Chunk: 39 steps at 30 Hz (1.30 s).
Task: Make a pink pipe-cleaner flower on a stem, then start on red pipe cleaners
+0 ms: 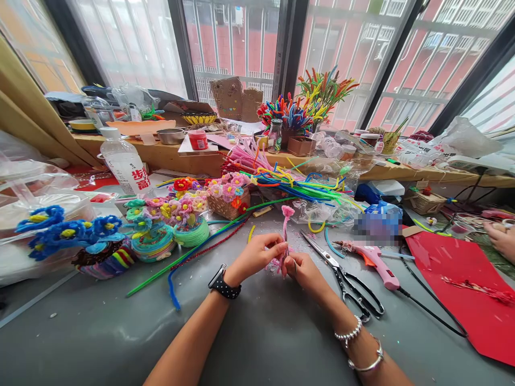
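Note:
Between the fingertips of my left hand (259, 254) is a pink pipe cleaner flower (287, 211), its fuzzy head up and its stem running down past my fingers. My right hand (300, 271) is closed around small scissors (286, 236); their thin blades point up against the pink stem, and the handles are mostly hidden by my fingers. Pink fuzzy bits (275, 262) lie on the table just below. Close by on the right lie large black-handled scissors (341, 273) and a pink hot glue gun (376, 262).
Pots of pipe cleaner flowers (155, 241) stand at the left by a water bottle (126, 163). Loose pipe cleaners (289, 185) are heaped behind my hands. A red sheet (462, 284) lies at the right, where another person's hand (501, 241) shows. The glue gun's cord (434, 316) trails across the table.

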Motion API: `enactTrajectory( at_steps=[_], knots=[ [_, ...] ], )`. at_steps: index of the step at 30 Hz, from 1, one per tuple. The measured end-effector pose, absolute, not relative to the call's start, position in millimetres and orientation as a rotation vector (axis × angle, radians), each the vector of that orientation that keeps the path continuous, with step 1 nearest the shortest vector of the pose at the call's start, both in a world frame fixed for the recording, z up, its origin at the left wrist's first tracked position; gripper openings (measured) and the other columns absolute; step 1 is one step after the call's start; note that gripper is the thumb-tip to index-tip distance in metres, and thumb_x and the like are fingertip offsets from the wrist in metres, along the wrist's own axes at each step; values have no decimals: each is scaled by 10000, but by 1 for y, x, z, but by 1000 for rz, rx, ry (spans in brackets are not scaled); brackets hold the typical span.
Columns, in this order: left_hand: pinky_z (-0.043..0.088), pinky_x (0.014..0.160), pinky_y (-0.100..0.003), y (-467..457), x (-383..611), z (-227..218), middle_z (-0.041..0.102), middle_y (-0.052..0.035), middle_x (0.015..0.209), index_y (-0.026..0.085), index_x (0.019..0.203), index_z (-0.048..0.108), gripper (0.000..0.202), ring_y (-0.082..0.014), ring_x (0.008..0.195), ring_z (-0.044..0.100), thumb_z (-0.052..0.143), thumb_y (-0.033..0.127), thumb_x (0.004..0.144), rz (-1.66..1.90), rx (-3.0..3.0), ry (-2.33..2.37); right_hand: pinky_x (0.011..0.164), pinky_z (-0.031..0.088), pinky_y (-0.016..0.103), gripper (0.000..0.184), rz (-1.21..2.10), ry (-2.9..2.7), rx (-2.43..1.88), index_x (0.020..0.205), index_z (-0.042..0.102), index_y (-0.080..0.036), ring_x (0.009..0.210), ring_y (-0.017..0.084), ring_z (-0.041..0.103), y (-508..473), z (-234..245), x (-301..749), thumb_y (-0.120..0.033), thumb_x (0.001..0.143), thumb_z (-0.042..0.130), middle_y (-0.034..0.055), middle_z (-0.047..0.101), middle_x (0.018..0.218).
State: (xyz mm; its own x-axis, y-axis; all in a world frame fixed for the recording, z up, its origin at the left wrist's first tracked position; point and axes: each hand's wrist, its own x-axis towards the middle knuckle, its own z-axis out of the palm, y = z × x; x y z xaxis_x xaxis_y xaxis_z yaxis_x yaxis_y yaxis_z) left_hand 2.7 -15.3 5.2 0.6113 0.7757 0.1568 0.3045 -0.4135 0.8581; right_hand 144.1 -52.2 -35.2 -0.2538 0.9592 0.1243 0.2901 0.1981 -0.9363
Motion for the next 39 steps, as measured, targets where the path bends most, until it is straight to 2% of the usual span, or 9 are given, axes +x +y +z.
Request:
enactTrajectory(
  at_steps=[8, 15, 23, 30, 36, 39],
  knots=[
    [369, 555, -208, -15, 3, 6, 494, 15, 571, 141, 601, 480, 306, -98, 567, 455, 385, 374, 777, 703, 1962, 858, 453, 266, 218, 607, 991, -1652, -1276, 425, 424, -161, 445, 82, 318, -52, -33, 144, -739, 597, 366, -31, 360, 431],
    [362, 568, -204, -18, 2, 8, 493, 17, 577, 138, 622, 497, 293, -96, 574, 445, 379, 352, 785, 623, 1975, 808, 433, 233, 220, 654, 1092, -1678, -1174, 485, 482, -163, 430, 85, 285, -52, -36, 146, -763, 619, 259, -38, 307, 440],
    [335, 553, -202, -16, 3, 7, 455, 18, 591, 136, 614, 469, 292, -92, 576, 412, 375, 350, 788, 646, 1966, 840, 487, 247, 226, 585, 974, -1643, -1267, 435, 424, -164, 479, 96, 323, -51, -32, 146, -722, 609, 383, -26, 364, 462],
    [338, 559, -202, -18, 3, 9, 465, 21, 581, 138, 614, 475, 276, -94, 576, 421, 380, 333, 785, 608, 1973, 809, 424, 189, 218, 608, 1121, -1622, -1149, 492, 445, -166, 424, 77, 241, -53, -36, 147, -751, 607, 323, -48, 289, 445],
    [339, 560, -205, -17, 2, 9, 458, 19, 589, 135, 621, 483, 279, -95, 577, 416, 377, 336, 783, 630, 1961, 818, 430, 176, 219, 551, 1077, -1570, -1202, 461, 406, -166, 437, 72, 221, -53, -35, 147, -694, 622, 416, -50, 276, 455],
    [342, 564, -207, -17, 2, 9, 468, 16, 586, 135, 616, 486, 278, -97, 577, 424, 381, 332, 782, 627, 1962, 803, 418, 168, 219, 569, 1116, -1569, -1163, 474, 416, -168, 427, 72, 215, -52, -35, 146, -718, 615, 381, -51, 270, 453]
  ],
)
